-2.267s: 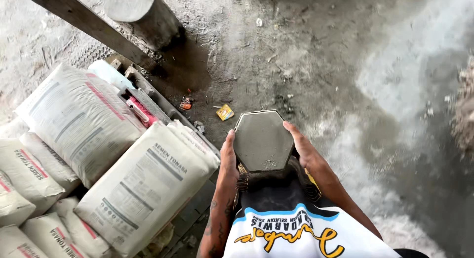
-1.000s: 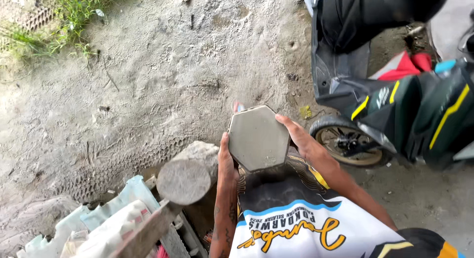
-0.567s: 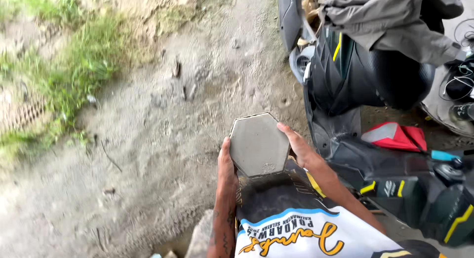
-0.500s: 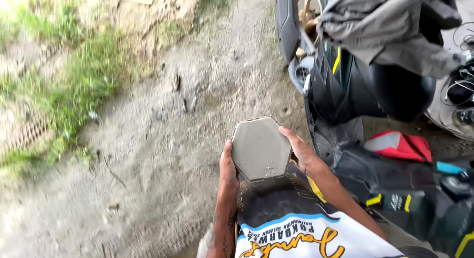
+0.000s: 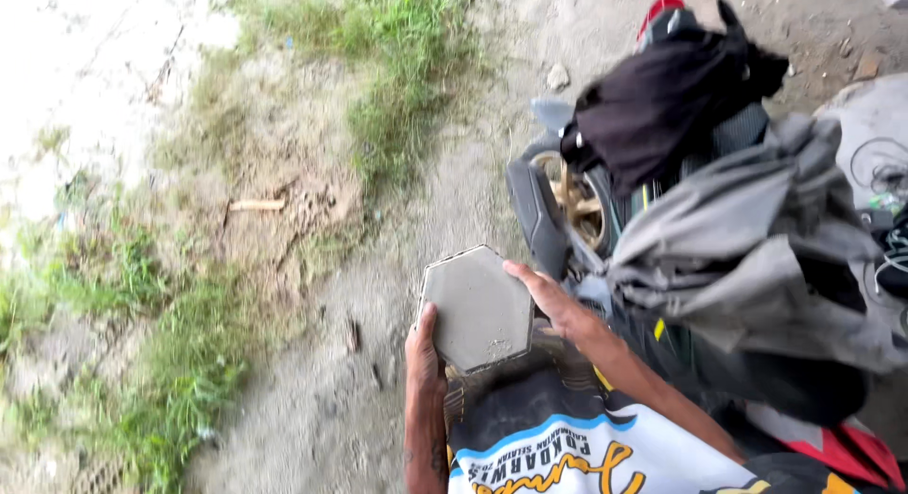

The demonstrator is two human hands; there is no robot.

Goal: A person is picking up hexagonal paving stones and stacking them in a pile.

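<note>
I hold a grey hexagonal concrete paver (image 5: 478, 308) flat in front of my chest, on top of a dark stack pressed against my printed shirt. My left hand (image 5: 422, 345) grips its left edge from below. My right hand (image 5: 549, 298) clasps its right edge, fingers along the side. Both hands are closed on the block.
A parked motorbike (image 5: 567, 201) stands close on my right, draped with a grey cloth (image 5: 757, 258) and a black cloth (image 5: 672, 97). Bare sandy ground (image 5: 378, 295) runs ahead. Grass patches (image 5: 397, 69) lie ahead and to the left. A small stick (image 5: 253, 206) lies in the dirt.
The view has swung from stacked sacks and a wooden post to a sandy path beside the motorbike. The paver stays held in both hands in the same grip.
</note>
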